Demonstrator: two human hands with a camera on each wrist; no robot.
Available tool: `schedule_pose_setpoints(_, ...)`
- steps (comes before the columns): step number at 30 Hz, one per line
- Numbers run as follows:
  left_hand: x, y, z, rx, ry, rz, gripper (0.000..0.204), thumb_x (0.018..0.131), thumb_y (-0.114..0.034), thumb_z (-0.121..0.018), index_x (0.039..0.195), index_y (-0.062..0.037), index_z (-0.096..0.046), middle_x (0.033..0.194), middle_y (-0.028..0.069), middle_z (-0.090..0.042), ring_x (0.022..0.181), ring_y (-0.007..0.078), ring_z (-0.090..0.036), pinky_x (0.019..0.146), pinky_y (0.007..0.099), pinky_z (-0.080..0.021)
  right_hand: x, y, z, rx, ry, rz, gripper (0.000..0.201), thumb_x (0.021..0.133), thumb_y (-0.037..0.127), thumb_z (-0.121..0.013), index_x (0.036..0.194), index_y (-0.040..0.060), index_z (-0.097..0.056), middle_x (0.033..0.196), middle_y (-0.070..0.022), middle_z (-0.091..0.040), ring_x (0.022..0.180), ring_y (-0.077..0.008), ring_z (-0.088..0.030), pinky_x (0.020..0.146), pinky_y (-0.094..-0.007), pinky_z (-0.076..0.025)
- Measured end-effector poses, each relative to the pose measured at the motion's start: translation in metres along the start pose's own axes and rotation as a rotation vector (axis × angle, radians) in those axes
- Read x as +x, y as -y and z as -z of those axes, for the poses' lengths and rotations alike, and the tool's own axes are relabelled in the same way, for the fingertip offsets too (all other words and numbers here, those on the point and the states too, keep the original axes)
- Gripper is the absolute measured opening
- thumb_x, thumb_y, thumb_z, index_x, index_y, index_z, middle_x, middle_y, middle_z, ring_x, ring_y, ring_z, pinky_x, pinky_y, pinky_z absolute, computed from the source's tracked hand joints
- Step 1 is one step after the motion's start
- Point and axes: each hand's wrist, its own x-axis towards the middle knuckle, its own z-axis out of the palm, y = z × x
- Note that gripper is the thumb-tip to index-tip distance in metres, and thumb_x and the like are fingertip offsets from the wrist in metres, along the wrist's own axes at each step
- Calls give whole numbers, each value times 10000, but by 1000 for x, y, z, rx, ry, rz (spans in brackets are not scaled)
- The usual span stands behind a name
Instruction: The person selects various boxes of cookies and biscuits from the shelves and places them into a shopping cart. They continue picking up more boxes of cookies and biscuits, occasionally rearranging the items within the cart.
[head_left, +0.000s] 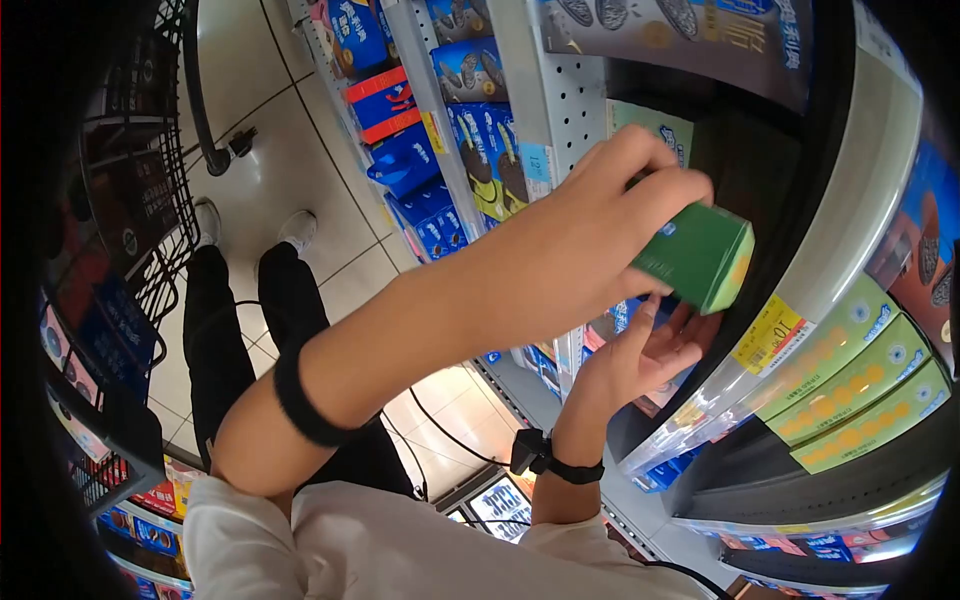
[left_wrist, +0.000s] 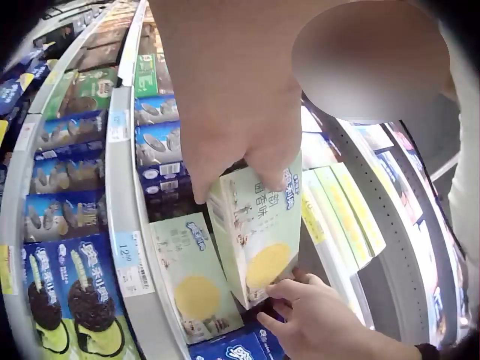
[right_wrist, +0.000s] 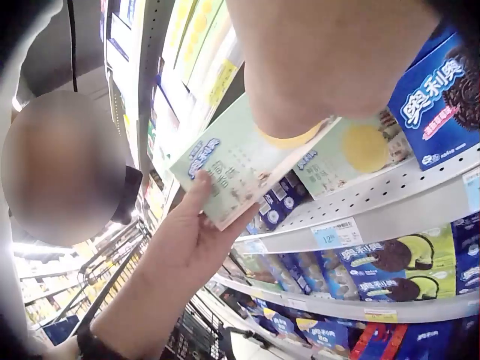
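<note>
A pale green cookie box (left_wrist: 262, 240) with a yellow circle on its front is tilted at the shelf. My left hand (head_left: 610, 230) grips its upper end, thumb and fingers on opposite sides. In the head view, the box's dark green side (head_left: 695, 250) faces up. Below it, my right hand (head_left: 645, 360) has its fingers loosely extended, fingertips right at the box's lower end in the left wrist view. A matching cookie box (left_wrist: 196, 281) stands on the shelf beside the held one.
A curved shelf edge with a yellow price tag (head_left: 768, 335) runs along the right. Stacked light green boxes (head_left: 850, 380) lie beyond it. Blue cookie packs (head_left: 490, 150) fill neighbouring shelves. A black wire cart (head_left: 130, 230) stands at the left on the tiled floor.
</note>
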Motion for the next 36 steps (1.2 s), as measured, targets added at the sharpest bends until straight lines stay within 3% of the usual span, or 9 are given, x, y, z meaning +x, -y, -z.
schedule_pose_setpoints(8,-82,-59,65,49,1,225,611,687,2,-686,1260,-36,-477,1166,146,-446,1123,322,-456,980,382,-389,-17,15,13,-116,161,78,860,854,55,-663,1515,84,-113,1446,-195,-356,1305,-289,-427,1112,-413,-335)
schedule_pose_setpoints(12,-105,-110,83,113,-90,271,531,705,-19,-650,1215,-53,-505,1101,134,-439,1053,309,-462,979,415,-390,-11,43,4,358,296,-325,740,925,232,-588,1522,126,-163,1475,-229,-357,1348,-347,-373,1110,-498,-322)
schedule_pose_setpoints(13,-109,-127,88,86,-97,284,534,713,-41,-661,1223,-55,-506,1117,143,-428,1067,303,-465,980,402,-388,-5,9,21,992,455,-614,673,953,421,-509,1507,152,-236,1471,-204,-378,1334,-396,-383,1098,-563,-315)
schedule_pose_setpoints(15,-113,-166,101,136,-71,273,523,745,-49,-663,1244,-43,-503,1132,152,-417,1089,308,-464,985,405,-383,-5,-43,34,1060,529,-710,567,971,452,-452,1434,141,-351,1387,-187,-482,1285,-442,-437,1070,-610,-333)
schedule_pose_setpoints(17,-109,-208,113,144,-117,255,669,753,20,-703,1347,0,-397,1195,171,-373,1125,346,-430,980,382,-391,23,43,1,950,638,-572,465,984,368,-470,1360,97,-431,1198,-184,-588,1084,-371,-586,920,-502,-499)
schedule_pose_setpoints(20,-99,-265,142,349,-220,261,715,786,-20,-706,1400,21,-343,1256,210,-393,1181,375,-423,1025,408,-348,44,125,-28,490,855,-35,499,949,363,-567,1251,-30,-508,1137,-130,-595,1042,-251,-585,881,-380,-489)
schedule_pose_setpoints(23,-95,-295,182,469,-458,147,736,825,-21,-669,1453,20,-288,1314,229,-418,1189,367,-441,1041,406,-339,56,194,-66,494,908,49,519,898,282,-669,1255,-57,-502,1150,-105,-597,1058,-200,-574,904,-357,-465)
schedule_pose_setpoints(30,-63,-318,289,-8,-813,292,531,968,-81,-535,1431,21,-296,1380,177,-427,1169,165,-522,941,259,-466,52,322,-184,801,1097,-613,442,910,133,-642,1277,-43,-469,1151,-135,-616,934,-185,-666,738,-256,-563)
schedule_pose_setpoints(36,-40,-316,336,-53,-901,203,576,984,-153,-532,1469,-5,-259,1404,128,-379,1163,176,-530,1001,328,-459,-7,377,-208,1144,1024,-923,514,929,113,-600,1347,35,-311,1242,-192,-545,1032,-306,-648,785,-468,-602)
